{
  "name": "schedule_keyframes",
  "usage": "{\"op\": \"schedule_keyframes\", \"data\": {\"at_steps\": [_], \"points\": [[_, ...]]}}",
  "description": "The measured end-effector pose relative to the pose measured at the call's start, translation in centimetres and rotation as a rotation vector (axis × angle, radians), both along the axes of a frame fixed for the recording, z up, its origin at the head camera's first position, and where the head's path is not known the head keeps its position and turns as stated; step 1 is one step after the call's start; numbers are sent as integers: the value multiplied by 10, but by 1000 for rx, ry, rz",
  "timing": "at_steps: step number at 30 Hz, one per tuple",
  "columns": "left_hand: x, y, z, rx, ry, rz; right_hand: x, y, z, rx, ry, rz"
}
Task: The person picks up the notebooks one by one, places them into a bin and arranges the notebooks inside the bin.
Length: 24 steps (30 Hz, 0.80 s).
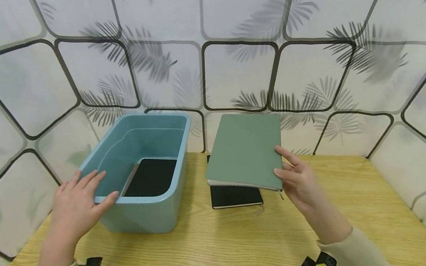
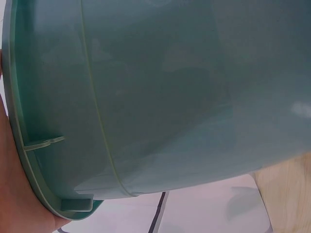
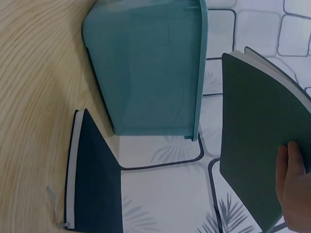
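Note:
My right hand (image 1: 302,184) grips a green notebook (image 1: 246,150) by its right edge, thumb on the cover and other fingers underneath. In the right wrist view the notebook (image 3: 262,131) is raised off the table, its pages slightly parted. Below it a black notebook (image 1: 235,196) with a ribbon marker lies on the table, partly hidden by the green one. On the left, my left hand (image 1: 78,201) rests over the near left corner of a blue plastic bin (image 1: 143,213), fingers draped across the rim. Inside the bin lies another black notebook (image 1: 151,178).
The wooden table (image 1: 222,249) runs back to a wall covering (image 1: 240,74) with a rounded-square and leaf pattern, which also rises on both sides. The bin's walls (image 3: 146,73) stand to the left of both notebooks. Black camera mounts (image 1: 316,265) sit at my wrists.

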<state>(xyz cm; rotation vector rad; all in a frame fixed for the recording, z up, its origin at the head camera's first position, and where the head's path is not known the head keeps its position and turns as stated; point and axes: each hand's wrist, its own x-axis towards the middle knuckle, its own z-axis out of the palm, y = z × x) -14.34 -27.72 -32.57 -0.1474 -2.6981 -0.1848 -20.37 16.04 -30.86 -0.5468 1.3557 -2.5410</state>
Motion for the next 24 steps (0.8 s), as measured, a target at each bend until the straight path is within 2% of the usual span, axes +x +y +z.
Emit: {"op": "schedule_keyframes", "data": {"at_steps": [7, 16, 24], "points": [[0, 0, 0, 7, -5, 2, -1, -17, 9, 38, -11, -9], [0, 0, -1, 11, -2, 1, -3, -40, 11, 1, 14, 42], [0, 0, -2, 15, 15, -1, -6, -58, 14, 9, 19, 20]]}}
